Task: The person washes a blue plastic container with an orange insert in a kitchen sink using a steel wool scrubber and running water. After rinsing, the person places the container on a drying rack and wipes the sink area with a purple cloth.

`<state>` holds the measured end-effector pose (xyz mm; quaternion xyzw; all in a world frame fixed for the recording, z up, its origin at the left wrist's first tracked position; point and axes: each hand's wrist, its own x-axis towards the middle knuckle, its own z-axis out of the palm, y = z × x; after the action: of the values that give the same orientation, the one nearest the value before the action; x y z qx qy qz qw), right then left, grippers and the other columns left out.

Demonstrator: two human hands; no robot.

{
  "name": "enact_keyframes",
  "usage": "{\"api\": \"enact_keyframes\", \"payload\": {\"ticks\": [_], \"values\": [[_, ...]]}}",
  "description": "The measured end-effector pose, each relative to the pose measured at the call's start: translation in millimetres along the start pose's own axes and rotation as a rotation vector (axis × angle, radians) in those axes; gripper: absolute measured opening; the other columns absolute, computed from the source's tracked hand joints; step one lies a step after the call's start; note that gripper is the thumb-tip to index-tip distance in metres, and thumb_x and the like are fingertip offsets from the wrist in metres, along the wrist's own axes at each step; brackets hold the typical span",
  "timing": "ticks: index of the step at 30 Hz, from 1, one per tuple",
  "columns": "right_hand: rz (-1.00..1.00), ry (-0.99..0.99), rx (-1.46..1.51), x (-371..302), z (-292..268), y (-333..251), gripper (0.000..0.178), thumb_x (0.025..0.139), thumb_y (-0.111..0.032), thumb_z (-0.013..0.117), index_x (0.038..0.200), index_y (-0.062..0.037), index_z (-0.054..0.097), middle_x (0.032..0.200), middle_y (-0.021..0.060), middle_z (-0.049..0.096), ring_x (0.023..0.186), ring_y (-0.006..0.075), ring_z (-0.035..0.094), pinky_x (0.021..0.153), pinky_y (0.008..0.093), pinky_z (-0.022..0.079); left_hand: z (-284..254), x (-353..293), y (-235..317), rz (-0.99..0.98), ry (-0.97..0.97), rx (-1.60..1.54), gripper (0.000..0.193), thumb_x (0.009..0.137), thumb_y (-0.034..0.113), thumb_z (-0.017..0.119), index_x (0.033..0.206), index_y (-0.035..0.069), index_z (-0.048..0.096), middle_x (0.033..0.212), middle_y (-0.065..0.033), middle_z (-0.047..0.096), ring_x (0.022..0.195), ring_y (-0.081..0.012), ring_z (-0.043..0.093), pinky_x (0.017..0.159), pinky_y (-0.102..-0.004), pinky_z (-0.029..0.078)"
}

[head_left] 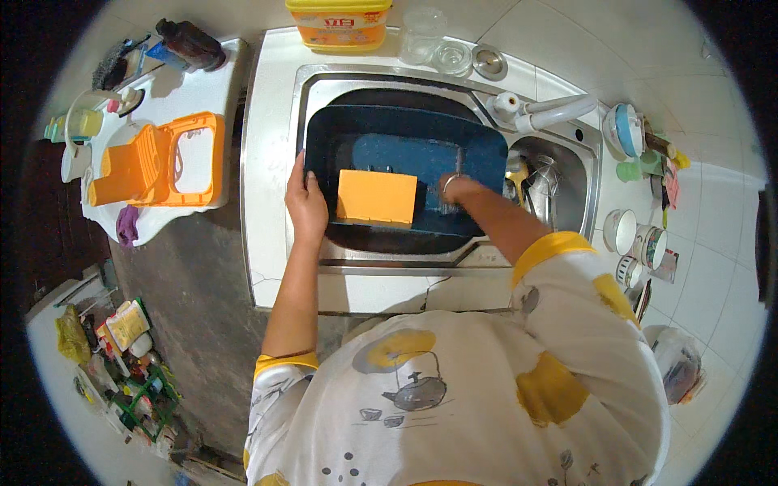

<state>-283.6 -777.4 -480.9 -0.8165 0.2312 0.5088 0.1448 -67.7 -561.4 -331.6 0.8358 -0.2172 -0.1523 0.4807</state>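
Note:
A dark blue tub (397, 150) rests across the large basin of the steel sink (303, 85). My left hand (306, 202) grips its left rim, thumb toward the inside. An orange rectangular plastic panel (377, 196) lies in the tub, right of that hand and apart from it. My right hand (459, 189), with a bracelet at the wrist, reaches into the tub's right part. Its fingers are blurred and partly hidden, and what they touch is unclear. A pale streak, perhaps water, shows by the fingers.
A white faucet (559, 112) stands behind the smaller basin, which holds metal utensils (541, 190). Several bowls (620, 232) line the right counter. A yellow container (339, 26) and glass jars (423, 36) stand behind. Orange plastic parts (196, 162) lie on the white side table (231, 77).

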Motion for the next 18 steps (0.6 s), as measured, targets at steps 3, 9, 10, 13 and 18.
{"api": "enact_keyframes", "payload": {"ticks": [3, 9, 10, 13, 18], "values": [[0.082, 0.326, 0.051, -28, -66, 1, 0.026, 0.081, -0.015, 0.057, 0.102, -0.0054, 0.067, 0.11, 0.0127, 0.064, 0.101, 0.0304, 0.062, 0.08, 0.0417, 0.052, 0, -3, -1, -0.019, -0.015, 0.007, 0.036, 0.092, 0.002, 0.044, 0.128, 0.003, 0.05, 0.116, -0.0188, 0.059, 0.106, -0.0284, 0.058, 0.092, -0.0338, 0.043], [0.174, 0.544, -0.417, 5, -8, 6, 0.03, 0.086, -0.023, 0.051, 0.112, -0.0172, 0.065, 0.119, 0.008, 0.059, 0.113, 0.0325, 0.052, 0.085, 0.0548, 0.042, -2, -3, -4, -0.022, -0.03, 0.002, 0.036, 0.093, 0.003, 0.043, 0.129, 0.005, 0.05, 0.116, -0.0182, 0.059, 0.107, -0.0283, 0.058, 0.092, -0.0347, 0.044], [0.14, 0.337, -0.423, -12, -16, -6, 0.032, 0.083, -0.023, 0.057, 0.113, -0.0144, 0.064, 0.123, 0.0099, 0.056, 0.116, 0.0335, 0.049, 0.089, 0.0531, 0.04, -4, -5, 2, -0.04, -0.043, 0.009, 0.036, 0.093, 0.004, 0.043, 0.129, 0.005, 0.05, 0.116, -0.0182, 0.059, 0.107, -0.0284, 0.057, 0.092, -0.0347, 0.044], [0.01, -0.085, -0.387, -58, -42, -25, 0.042, 0.078, -0.026, 0.067, 0.117, -0.0094, 0.061, 0.13, 0.0121, 0.052, 0.122, 0.0333, 0.046, 0.095, 0.0484, 0.039, -3, -2, 9, -0.054, -0.032, 0.042, 0.036, 0.093, 0.004, 0.043, 0.129, 0.006, 0.049, 0.118, -0.0184, 0.058, 0.108, -0.0288, 0.057, 0.093, -0.0347, 0.043], [-0.298, -0.091, 0.003, 25, 25, -21, 0.037, 0.08, -0.027, 0.059, 0.114, -0.0127, 0.063, 0.124, 0.0099, 0.057, 0.11, 0.0321, 0.055, 0.086, 0.0484, 0.044, 0, -1, -8, 0.024, 0.001, 0.024, 0.036, 0.093, 0.005, 0.044, 0.129, 0.005, 0.049, 0.118, -0.0186, 0.058, 0.109, -0.0291, 0.056, 0.093, -0.0354, 0.043]]}}
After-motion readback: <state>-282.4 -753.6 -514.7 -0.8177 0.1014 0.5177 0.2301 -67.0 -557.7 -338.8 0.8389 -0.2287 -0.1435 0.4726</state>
